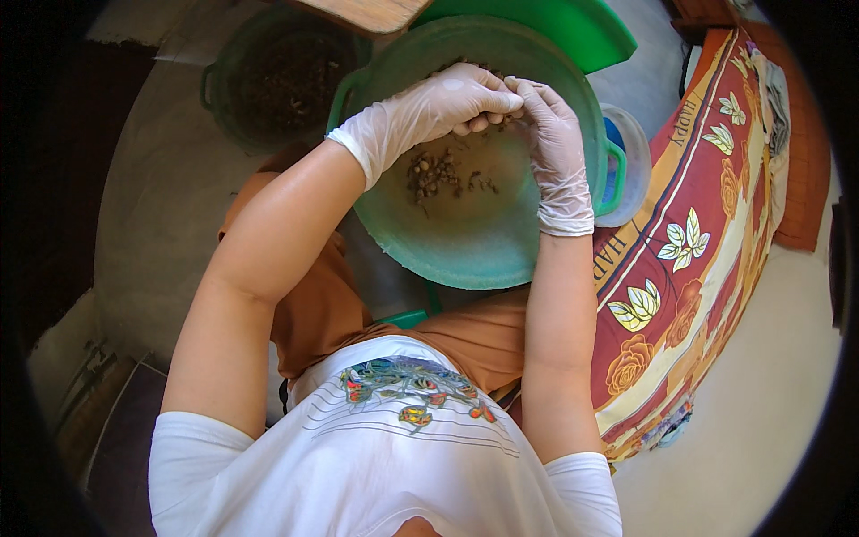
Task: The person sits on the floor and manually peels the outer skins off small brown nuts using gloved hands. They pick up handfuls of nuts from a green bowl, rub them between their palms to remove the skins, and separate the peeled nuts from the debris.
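My left hand point(446, 101) and my right hand point(553, 131), both in thin whitish gloves, meet over the far half of a wide green plastic basin point(463, 272). Their thumbs and fingertips are bent together, almost touching. Whatever may lie between the fingertips is too small and hidden to make out. Below the hands, a small heap of brown, knobbly pieces point(433, 174) rests on the basin's bottom. A few thin loose bits point(482, 182) lie just right of it. More brown pieces point(463, 62) show behind my left hand, partly covered by it.
A darker basin point(235, 127) with brown material stands at upper left. A wooden board corner point(376, 13) and a bright green plastic piece point(577, 37) border the far side. Right of the basin are a whitish bowl point(634, 194) and a red flowered cloth point(671, 295) bearing writing.
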The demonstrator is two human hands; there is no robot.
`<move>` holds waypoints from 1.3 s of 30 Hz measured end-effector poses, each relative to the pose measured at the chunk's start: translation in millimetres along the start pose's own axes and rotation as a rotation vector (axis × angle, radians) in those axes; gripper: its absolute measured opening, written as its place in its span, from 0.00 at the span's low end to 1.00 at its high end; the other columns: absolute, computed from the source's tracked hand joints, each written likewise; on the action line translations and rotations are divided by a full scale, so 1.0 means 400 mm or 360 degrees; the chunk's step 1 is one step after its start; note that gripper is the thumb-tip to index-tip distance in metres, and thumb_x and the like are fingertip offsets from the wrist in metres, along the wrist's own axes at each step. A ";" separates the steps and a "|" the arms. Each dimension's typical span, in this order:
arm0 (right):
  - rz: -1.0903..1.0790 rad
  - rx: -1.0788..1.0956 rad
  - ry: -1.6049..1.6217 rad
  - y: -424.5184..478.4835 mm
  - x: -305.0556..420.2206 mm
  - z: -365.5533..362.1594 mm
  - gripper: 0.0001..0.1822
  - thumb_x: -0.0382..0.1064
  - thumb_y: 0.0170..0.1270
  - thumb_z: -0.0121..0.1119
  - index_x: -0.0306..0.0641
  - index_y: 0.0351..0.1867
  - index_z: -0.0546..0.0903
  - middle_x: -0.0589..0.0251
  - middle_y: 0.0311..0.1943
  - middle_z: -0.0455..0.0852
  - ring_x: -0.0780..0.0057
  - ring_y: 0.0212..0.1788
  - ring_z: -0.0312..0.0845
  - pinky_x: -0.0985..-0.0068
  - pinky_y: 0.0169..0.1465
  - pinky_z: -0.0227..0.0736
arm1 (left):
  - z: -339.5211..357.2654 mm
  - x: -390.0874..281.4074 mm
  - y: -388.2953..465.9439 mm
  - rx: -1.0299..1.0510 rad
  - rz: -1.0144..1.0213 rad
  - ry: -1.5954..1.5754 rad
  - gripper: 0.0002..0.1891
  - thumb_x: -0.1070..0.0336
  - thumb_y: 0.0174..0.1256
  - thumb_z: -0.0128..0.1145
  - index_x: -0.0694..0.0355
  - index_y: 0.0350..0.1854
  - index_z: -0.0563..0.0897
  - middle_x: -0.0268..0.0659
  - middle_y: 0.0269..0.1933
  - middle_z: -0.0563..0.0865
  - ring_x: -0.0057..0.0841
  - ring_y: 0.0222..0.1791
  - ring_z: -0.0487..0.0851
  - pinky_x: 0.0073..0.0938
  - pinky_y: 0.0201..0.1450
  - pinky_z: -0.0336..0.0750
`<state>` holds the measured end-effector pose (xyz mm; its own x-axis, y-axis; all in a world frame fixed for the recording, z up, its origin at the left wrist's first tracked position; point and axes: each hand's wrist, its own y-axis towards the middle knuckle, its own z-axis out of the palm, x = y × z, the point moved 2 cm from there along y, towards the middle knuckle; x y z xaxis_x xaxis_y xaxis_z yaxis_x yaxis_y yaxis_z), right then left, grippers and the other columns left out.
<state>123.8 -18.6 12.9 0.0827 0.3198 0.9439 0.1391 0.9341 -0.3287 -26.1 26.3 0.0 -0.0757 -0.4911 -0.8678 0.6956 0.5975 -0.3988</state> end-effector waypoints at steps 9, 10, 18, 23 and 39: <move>-0.0610 -0.0353 -0.0324 -0.016 0.020 0.024 0.10 0.38 0.70 0.56 0.35 0.35 0.83 0.68 0.31 0.85 0.83 0.31 0.77 0.84 0.34 0.70 | 0.014 -0.008 0.009 -0.0208 0.0214 0.0120 0.14 0.54 0.67 0.57 0.61 0.34 0.80 0.24 0.25 0.72 0.11 0.21 0.64 0.14 0.21 0.56; -0.0347 -0.0297 0.0124 -0.015 0.012 0.024 0.10 0.38 0.70 0.56 0.35 0.35 0.83 0.68 0.31 0.85 0.83 0.31 0.77 0.84 0.34 0.70 | 0.025 -0.021 0.000 -0.0125 0.0184 -0.0084 0.12 0.56 0.67 0.56 0.61 0.34 0.80 0.24 0.25 0.73 0.11 0.21 0.64 0.13 0.22 0.57; -0.0494 -0.0570 0.0175 -0.016 0.007 0.038 0.10 0.39 0.71 0.55 0.36 0.36 0.81 0.66 0.31 0.84 0.81 0.31 0.78 0.84 0.34 0.72 | 0.061 -0.035 0.013 -0.0429 0.0404 0.0324 0.14 0.59 0.66 0.57 0.69 0.37 0.83 0.35 0.34 0.85 0.21 0.33 0.78 0.24 0.41 0.74; -0.0536 -0.0638 0.0170 -0.006 0.009 0.032 0.10 0.37 0.69 0.56 0.34 0.33 0.82 0.63 0.30 0.85 0.77 0.30 0.78 0.80 0.35 0.73 | 0.078 -0.023 0.020 -0.0526 0.0560 0.0177 0.15 0.59 0.67 0.56 0.70 0.37 0.82 0.36 0.33 0.85 0.20 0.33 0.78 0.23 0.41 0.75; -0.0486 -0.0545 -0.1328 -0.016 0.156 -0.152 0.11 0.40 0.64 0.55 0.35 0.34 0.84 0.51 0.33 0.87 0.63 0.36 0.83 0.69 0.41 0.74 | 0.031 0.007 -0.035 -0.0414 -0.0115 -0.0400 0.10 0.57 0.71 0.52 0.57 0.35 0.77 0.22 0.25 0.72 0.11 0.20 0.63 0.15 0.23 0.57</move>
<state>187.8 -14.2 71.8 -0.7176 0.2032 0.6661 0.3306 0.9412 0.0691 -27.1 8.4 6.8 0.0822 -0.6590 -0.7477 0.4876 0.6809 -0.5465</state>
